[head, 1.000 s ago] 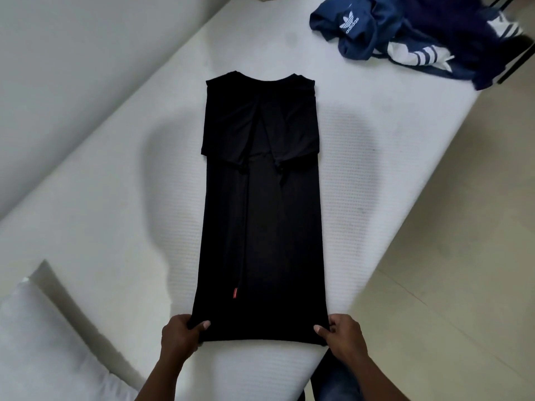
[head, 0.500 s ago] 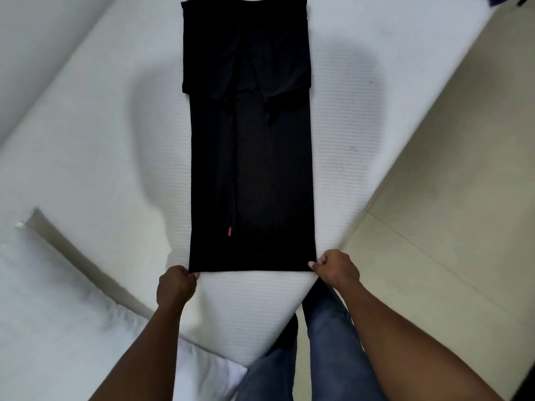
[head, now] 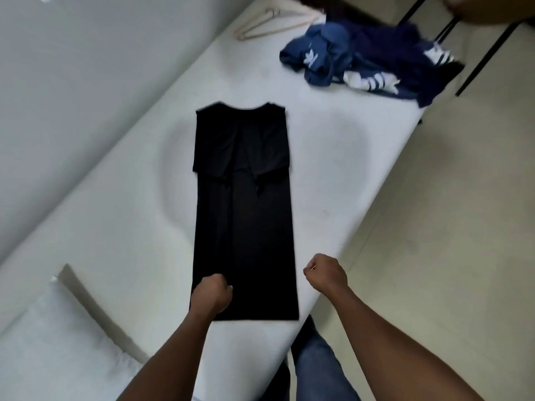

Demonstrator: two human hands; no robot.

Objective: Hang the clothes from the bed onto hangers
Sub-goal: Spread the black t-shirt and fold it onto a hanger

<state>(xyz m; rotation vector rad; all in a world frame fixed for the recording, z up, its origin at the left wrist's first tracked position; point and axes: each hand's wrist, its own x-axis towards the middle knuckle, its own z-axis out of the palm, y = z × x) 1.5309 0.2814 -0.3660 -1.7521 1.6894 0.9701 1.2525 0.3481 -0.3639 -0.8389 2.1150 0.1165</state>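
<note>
A black shirt (head: 243,212) lies flat on the white mattress (head: 115,212), folded into a long narrow strip with the collar at the far end. My left hand (head: 212,293) is curled into a fist over the shirt's near left edge; the cloth under it stays flat. To the right of the shirt, my right hand (head: 325,274) is also a fist, above the mattress and holding nothing. A heap of blue clothes with white stripes (head: 362,59) sits at the far end of the bed. Beige hangers (head: 269,23) lie beyond it by the wall.
A white pillow (head: 43,342) lies at the near left. A grey wall (head: 72,82) runs along the bed's left side. Beige floor tiles (head: 434,227) are to the right, and black metal legs (head: 489,50) stand at the far right.
Both hands have let go of the shirt's near hem corners and moved forward, curled into fists. The view has tilted up, showing the blue clothes and hangers again.
</note>
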